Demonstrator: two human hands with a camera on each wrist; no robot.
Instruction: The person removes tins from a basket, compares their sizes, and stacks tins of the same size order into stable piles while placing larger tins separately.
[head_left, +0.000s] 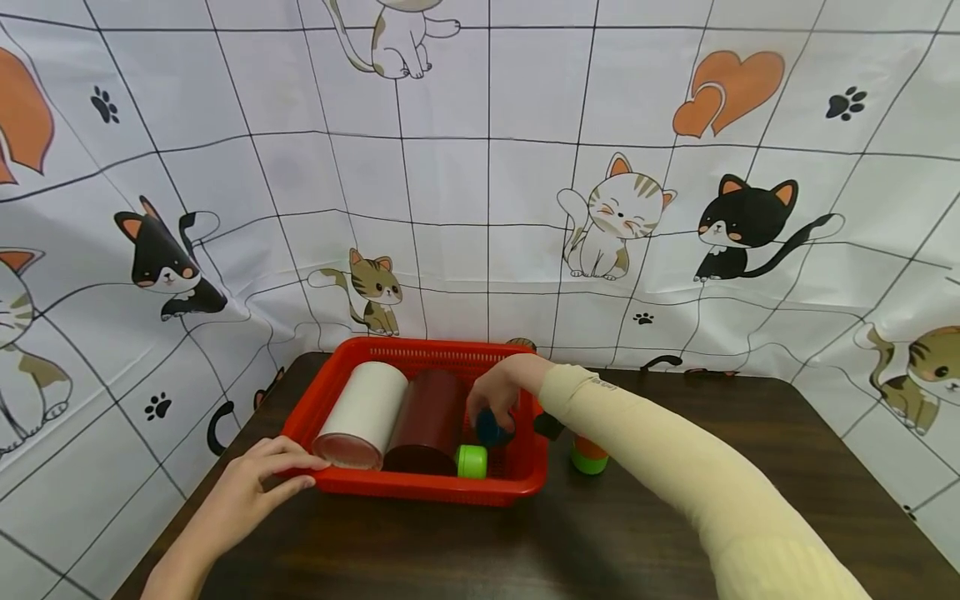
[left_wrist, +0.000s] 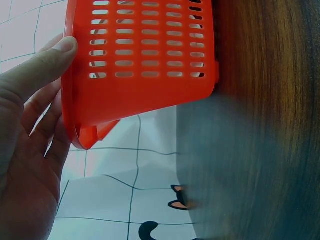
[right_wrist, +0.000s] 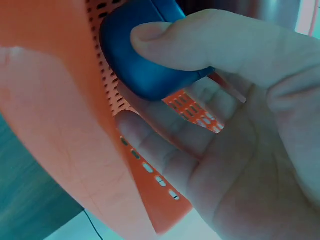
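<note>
A red plastic basket [head_left: 420,485] with slotted walls sits on the table. At its front left corner my left hand [head_left: 251,492] grips the rim, the thumb [left_wrist: 60,52] on the slotted side and the fingers behind. My right hand [head_left: 501,387] reaches into the basket's right part and holds a smooth, rounded dark blue object with a seam [right_wrist: 145,55], thumb on one face and fingers beneath. Left of that hand lie a dark red cylinder [head_left: 427,417] and a white cylindrical container [head_left: 363,408]. Near the front wall is a small bright green item [head_left: 472,462].
Just right of the basket, an orange and green item [head_left: 589,457] stands on the dark wooden table [head_left: 525,550], with a dark green piece [head_left: 548,426] beside it, partly behind the right sleeve. A white cat-print sheet [head_left: 487,183] hangs behind the table.
</note>
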